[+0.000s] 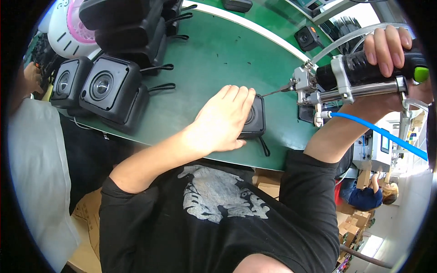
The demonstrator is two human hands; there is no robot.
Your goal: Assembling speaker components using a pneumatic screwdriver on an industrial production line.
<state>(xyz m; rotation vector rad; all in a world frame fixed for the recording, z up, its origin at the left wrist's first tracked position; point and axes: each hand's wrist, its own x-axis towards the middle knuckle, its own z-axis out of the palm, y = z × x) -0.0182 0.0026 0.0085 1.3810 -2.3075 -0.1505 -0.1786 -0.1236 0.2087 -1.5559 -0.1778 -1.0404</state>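
Under my left hand [224, 119] lies a small black box speaker [257, 119] with a round cone and a strap loop at its near corner. The palm and fingers press flat over its left part and hide it. My right hand [387, 50] is wrapped round the black grip of an electric screwdriver [339, 75] with metal clamps and a rod. The thin bit of this screwdriver points left, its tip at the speaker's far right corner. Whether the tip touches a screw I cannot tell.
Several similar black speakers [111, 88] stand stacked on the green table [214, 50] at the left, straps sticking out. A white-and-pink fan [75, 29] is behind them. Another speaker [307, 38] sits beyond the white rail. A blue air hose [378, 129] trails right. A person [36, 136] is close at left.
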